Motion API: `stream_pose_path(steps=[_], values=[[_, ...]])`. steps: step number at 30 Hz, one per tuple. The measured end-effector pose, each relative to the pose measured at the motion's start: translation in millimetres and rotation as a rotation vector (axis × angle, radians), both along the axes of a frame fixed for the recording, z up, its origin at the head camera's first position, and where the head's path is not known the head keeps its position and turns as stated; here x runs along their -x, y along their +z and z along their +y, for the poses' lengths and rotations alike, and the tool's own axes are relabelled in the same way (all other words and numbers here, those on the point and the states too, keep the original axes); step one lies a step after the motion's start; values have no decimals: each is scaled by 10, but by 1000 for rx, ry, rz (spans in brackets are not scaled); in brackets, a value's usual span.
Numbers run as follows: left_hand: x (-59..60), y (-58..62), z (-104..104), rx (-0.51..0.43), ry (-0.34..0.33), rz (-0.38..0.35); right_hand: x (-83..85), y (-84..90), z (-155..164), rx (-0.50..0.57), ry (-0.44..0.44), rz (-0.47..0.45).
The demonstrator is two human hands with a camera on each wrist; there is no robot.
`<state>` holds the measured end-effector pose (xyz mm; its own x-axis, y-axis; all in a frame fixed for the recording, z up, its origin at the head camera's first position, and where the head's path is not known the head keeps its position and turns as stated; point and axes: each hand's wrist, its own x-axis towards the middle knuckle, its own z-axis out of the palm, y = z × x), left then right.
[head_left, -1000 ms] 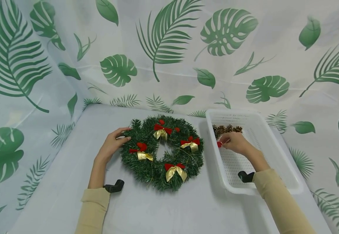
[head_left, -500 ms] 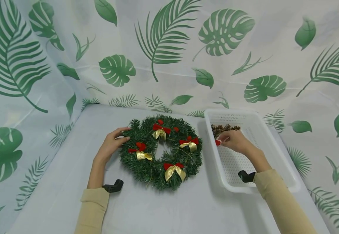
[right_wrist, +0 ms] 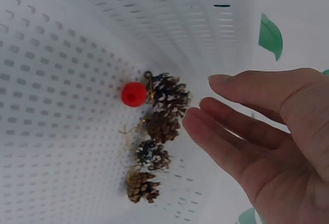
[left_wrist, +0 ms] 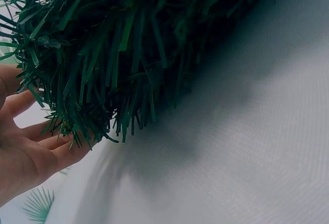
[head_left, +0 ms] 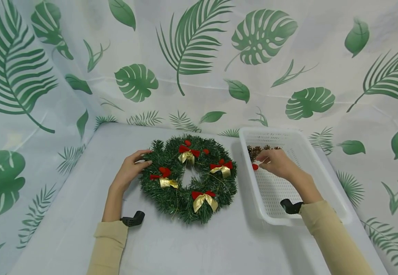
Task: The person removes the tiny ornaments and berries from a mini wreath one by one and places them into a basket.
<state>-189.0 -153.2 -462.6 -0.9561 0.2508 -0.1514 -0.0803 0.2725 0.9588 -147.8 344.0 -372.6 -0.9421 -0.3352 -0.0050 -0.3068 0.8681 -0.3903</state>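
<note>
A green tinsel wreath lies on the white-covered table, trimmed with red and gold bows and red balls. At its left side my left hand rests its relaxed fingers against the outer edge; in the left wrist view, fingertips partly vanish under the tinsel. My right hand is over the white basket, thumb and fingers apart with nothing between them. A small red ball with a gold cord lies in the basket beside several pine cones.
The basket stands to the right of the wreath, its perforated walls rising around the pine cones. A leaf-printed curtain closes off the back and both sides. Black wrist cameras sit at both cuffs.
My right hand has let go of the red ball, which it was pinching, and its fingers have drawn slightly away. The left hand and the wreath keep their places.
</note>
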Motion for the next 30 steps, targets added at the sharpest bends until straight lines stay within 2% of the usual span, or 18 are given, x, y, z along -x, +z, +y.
stream_pose_path(steps=[9, 18, 30], values=[[-4, 8, -6, -8, 4, 2, 2, 99, -96, 2, 63, 78], [24, -3, 1, -3, 0, 3, -17, 265, -247, -3, 84, 92], [16, -23, -1, -3, 4, 3, -48, 370, -469, -23, 117, 124]])
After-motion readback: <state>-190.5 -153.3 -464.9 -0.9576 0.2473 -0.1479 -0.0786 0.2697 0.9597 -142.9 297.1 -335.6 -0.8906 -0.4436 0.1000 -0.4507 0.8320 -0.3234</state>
